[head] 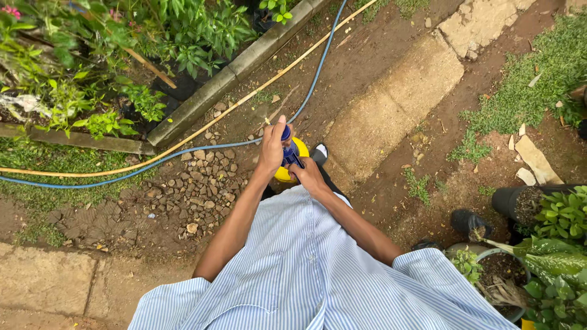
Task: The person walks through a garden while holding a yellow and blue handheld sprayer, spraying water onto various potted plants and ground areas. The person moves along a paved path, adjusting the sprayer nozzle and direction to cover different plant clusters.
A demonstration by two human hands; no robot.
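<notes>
Seen from above, a person in a blue-and-white striped shirt [312, 275] stood on bare garden soil, both arms stretched forward. The right hand [307, 175] gripped the lower part of a dark blue pump handle [290, 151], fingers closed around it. The left hand [273, 145] was clamped over the top of the same handle, thumb up. The handle rose from a yellow sprayer bottle [299, 153], mostly hidden under the hands, which sat low in front of the person beside a dark shoe [319, 153].

To the left lay a patch of loose stones [195, 189]. Beyond the hands, a blue hose [153, 164] and a yellow hose [202, 129] ran side by side across the ground, past a concrete kerb [208, 98] edging leafy plants [92, 67]. Potted plants [550, 244] stood at the right.
</notes>
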